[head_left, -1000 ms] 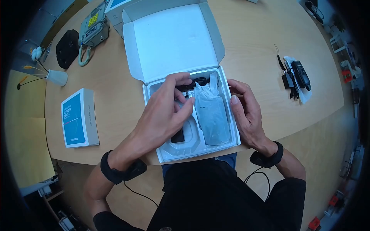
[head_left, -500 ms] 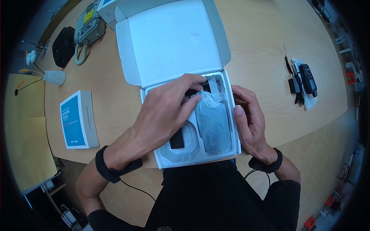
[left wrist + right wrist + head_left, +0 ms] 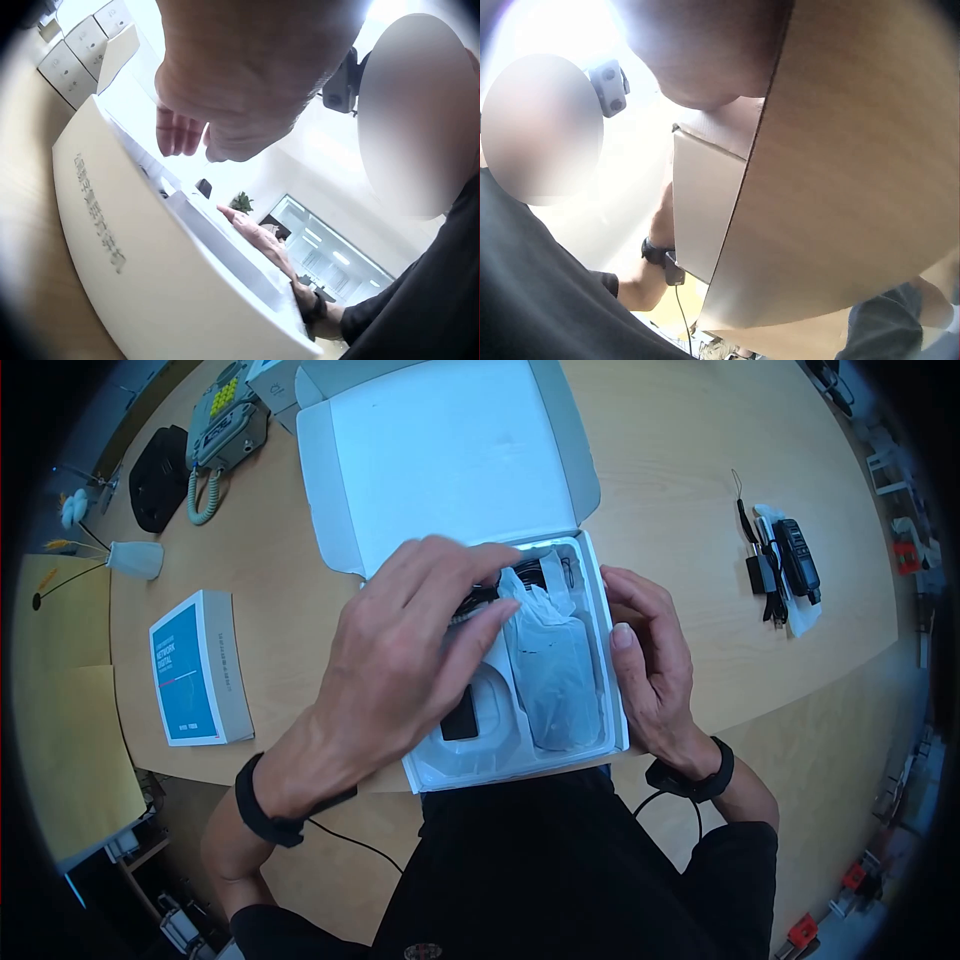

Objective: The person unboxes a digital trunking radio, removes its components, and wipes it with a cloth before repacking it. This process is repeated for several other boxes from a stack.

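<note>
An open white box sits at the table's front edge, its lid folded back. Inside, a moulded tray holds a frosted plastic bag with a bulky thing in it, and a small black block lies to its left. Over the tray's left and back part reaches my left hand, thumb and index fingertip apart above a black coiled cable. In the left wrist view its fingers point down over the box. My right hand rests along the box's right wall, thumb near the rim.
A closed blue-and-white box stands on the left. Behind it are a white vase, a black case and a corded telephone. On the right lie a black handheld device and a cable with a small block.
My left hand went forward and right over the cable, then drew back slightly left, exposing more of it. My right hand stays beside the box. The head view shifted a little.
</note>
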